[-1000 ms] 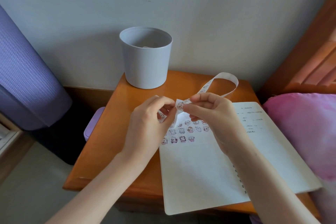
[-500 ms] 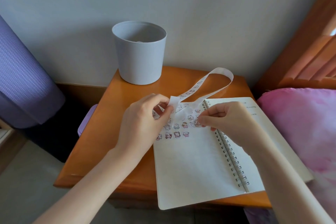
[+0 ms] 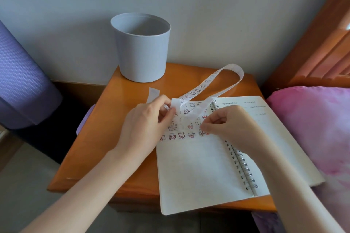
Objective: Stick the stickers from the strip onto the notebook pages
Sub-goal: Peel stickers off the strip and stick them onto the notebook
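**Position.** The notebook (image 3: 198, 172) lies open on the desk (image 3: 106, 138), its spiral binding on the right of the blank page. The left hand (image 3: 149, 125) is over the page's upper left corner and pinches the strip (image 3: 234, 71) between thumb and curled fingers. From this grip the strip rises in a loop toward the back of the desk and returns to lie across the top of the page. A short free end (image 3: 153, 93) projects beyond the left knuckles. The right hand (image 3: 229, 126) rests over the binding with its fingers curled. Its thumb and forefinger pinch a sticker (image 3: 201, 132) against the page, at the right end of the lowest row.

**Change.** One second ago both hands were raised above the notebook, fingertips together on the strip. Half a second ago the right hand was near the top of the sticker rows. It is now lower, at the end of the bottom row. The left hand has kept its hold on the strip.

**Count.**
- Notebook: one.
- Strip: one.
- Hands: two.
- Stickers in the lowest row: five, the leftmost partly hidden by the left hand.
- Upper rows: partly covered by the strip, so no count is possible.
- Grey bucket (image 3: 141, 49): one, standing at the back of the desk, well apart from both hands.
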A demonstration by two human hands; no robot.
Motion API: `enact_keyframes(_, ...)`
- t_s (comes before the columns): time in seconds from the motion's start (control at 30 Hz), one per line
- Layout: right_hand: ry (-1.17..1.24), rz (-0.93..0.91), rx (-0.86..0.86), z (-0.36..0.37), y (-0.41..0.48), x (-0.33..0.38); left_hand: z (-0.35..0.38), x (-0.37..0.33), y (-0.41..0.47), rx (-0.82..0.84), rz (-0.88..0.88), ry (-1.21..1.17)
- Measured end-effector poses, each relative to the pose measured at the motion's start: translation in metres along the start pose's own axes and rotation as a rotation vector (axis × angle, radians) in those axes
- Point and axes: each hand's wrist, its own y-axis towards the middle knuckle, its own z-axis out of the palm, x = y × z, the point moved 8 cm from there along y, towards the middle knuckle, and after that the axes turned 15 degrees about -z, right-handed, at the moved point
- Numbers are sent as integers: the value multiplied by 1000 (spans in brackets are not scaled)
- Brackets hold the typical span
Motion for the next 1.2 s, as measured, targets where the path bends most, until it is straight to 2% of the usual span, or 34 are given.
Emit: enact_keyframes(1.2,-235,-2,10,5,2,2,0,0,-1,-11,1,39)
